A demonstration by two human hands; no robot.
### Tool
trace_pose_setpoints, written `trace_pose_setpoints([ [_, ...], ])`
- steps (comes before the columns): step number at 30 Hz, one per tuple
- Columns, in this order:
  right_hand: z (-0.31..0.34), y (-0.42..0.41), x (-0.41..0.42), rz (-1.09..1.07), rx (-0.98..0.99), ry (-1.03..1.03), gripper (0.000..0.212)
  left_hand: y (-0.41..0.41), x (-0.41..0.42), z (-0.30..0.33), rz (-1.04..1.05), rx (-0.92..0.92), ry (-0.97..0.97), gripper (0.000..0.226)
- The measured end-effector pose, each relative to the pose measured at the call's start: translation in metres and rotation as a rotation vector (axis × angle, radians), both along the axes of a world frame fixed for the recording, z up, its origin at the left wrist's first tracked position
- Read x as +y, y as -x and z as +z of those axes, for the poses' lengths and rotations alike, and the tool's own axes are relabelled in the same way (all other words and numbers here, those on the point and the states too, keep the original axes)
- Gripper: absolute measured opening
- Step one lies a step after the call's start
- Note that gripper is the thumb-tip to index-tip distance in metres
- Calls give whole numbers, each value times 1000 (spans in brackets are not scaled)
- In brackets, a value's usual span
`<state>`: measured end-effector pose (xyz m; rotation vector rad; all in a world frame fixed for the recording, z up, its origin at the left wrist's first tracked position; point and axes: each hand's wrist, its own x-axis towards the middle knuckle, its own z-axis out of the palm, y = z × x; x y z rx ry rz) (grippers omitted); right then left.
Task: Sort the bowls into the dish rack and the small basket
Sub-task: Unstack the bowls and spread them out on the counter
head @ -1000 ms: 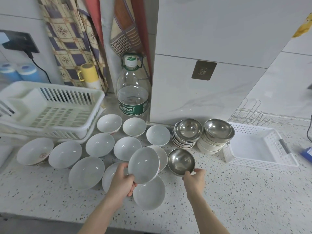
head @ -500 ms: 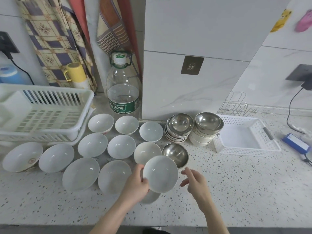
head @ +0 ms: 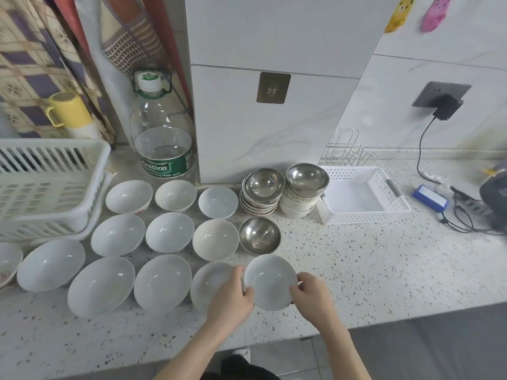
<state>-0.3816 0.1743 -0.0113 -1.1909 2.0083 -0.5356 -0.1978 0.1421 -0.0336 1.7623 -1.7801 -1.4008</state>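
A small white bowl (head: 269, 281) is low over the counter near its front edge. My left hand (head: 233, 297) grips its left rim and my right hand (head: 310, 294) grips its right rim. Several white bowls (head: 170, 231) stand in rows to the left, one of them (head: 210, 283) partly under my left hand. A single steel bowl (head: 259, 235) stands just behind the held bowl. Two stacks topped by steel bowls (head: 263, 185) (head: 306, 176) stand against the wall. The white dish rack (head: 52, 187) is at the far left, the small white basket (head: 365, 218) at the right.
A large water bottle (head: 162, 138) and a yellow mug (head: 68, 109) stand at the back. A wire rack (head: 345, 152) is behind the basket. A blue pack (head: 430, 198), cables and a dark device (head: 493, 196) lie at the far right.
The white bowl has come down and to the right, level now. My right hand has closed on its right rim; before it hovered free beside it.
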Motion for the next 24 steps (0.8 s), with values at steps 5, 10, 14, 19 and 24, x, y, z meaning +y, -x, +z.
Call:
trace_pose_setpoints([
  [5, -9, 1, 1, -11, 26, -39, 11, -4, 7, -2, -79, -129, 113, 57],
  [10, -22, 0, 0, -6, 83, -69, 10, -3, 15, -2, -128, -200, 141, 70],
  [14, -31, -2, -2, -49, 36, -104, 17, -3, 15, -3, -166, -267, 148, 76],
  [19, -36, -2, -7, -50, 15, -123, 22, -1, 11, -8, -194, -314, 163, 75],
  [24, -39, -2, -10, -67, -34, -144, 21, 2, 6, -14, -194, -322, 171, 68],
])
